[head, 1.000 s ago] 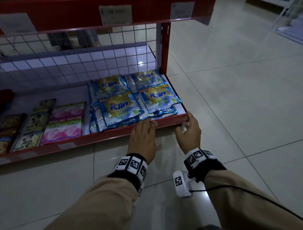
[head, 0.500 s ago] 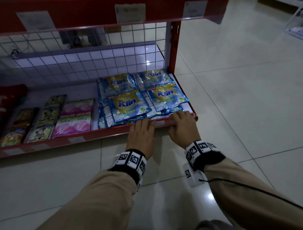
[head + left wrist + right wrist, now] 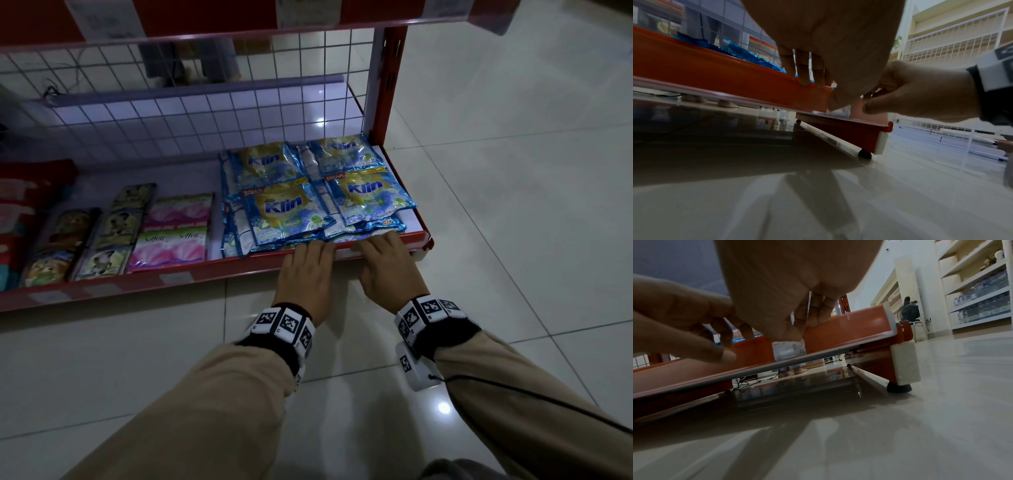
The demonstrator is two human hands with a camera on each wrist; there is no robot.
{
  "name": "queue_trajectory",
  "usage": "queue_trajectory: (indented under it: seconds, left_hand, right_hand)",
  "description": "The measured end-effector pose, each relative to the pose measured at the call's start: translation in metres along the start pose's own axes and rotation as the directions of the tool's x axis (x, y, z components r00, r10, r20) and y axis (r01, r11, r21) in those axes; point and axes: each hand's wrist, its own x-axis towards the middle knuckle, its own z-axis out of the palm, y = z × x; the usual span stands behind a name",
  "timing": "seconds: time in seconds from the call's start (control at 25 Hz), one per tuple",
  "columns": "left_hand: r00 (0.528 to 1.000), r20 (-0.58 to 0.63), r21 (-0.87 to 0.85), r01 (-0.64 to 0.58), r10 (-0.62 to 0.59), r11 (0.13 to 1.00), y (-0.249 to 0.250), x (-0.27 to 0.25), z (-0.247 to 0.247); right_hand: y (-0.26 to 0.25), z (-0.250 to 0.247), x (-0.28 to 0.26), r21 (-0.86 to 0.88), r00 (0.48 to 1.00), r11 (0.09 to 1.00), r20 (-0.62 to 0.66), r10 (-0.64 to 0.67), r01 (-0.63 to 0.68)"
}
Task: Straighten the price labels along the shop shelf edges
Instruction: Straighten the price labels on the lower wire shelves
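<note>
1. Both hands on the front lip of the bottom shelf: left hand (image 3: pixel 307 274) palm-down, fingers straight and draped over the red shelf edge (image 3: pixel 212 270); right hand (image 3: pixel 387 265) just beside it, fingers bent over the lip, thumb underneath against the price label (image 3: pixel 788 349).
2. Label small, white, papery, printed too faintly to read, tucked into the clear plastic strip along the glossy red edge, near the shelf's right end; whether pinched or only pressed, cannot tell.
3. Against a second ago: right hand now flat over the lip and closer to the left, no longer curled around the far right corner; left hand in the same spot.
4. Shelf itself a shallow tray with white floor and white wire-grid back (image 3: pixel 191 113), holding crinkly blue foil Klin sachets (image 3: pixel 291 209) stacked at right, directly behind the fingertips.
5. Pink Soffell packets (image 3: pixel 171 240) further left, then dark printed packs (image 3: pixel 106 236), all lying flat in rows.
6. Glossy pale floor tiles (image 3: pixel 479 205) below, reflecting light.
</note>
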Motion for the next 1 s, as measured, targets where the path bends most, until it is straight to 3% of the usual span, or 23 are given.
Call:
queue_trajectory:
  seconds: [0.6, 1.0]
  left_hand:
    - [1.0, 0.009, -0.043, -0.001, 0.002, 0.999, -0.0006, 0.0019, 0.0005]
    - [0.999, 0.051, -0.12, 0.012, -0.006, 0.993, -0.003, 0.0017, -0.0005]
  right_hand:
    - [-0.0018, 0.0067, 0.0001, -0.01, 0.997, 1.0, -0.081, 0.016, -0.017]
    - [-0.0052, 0.0045, 0.0049, -0.06, 0.999, 0.997, -0.024, 0.038, -0.039]
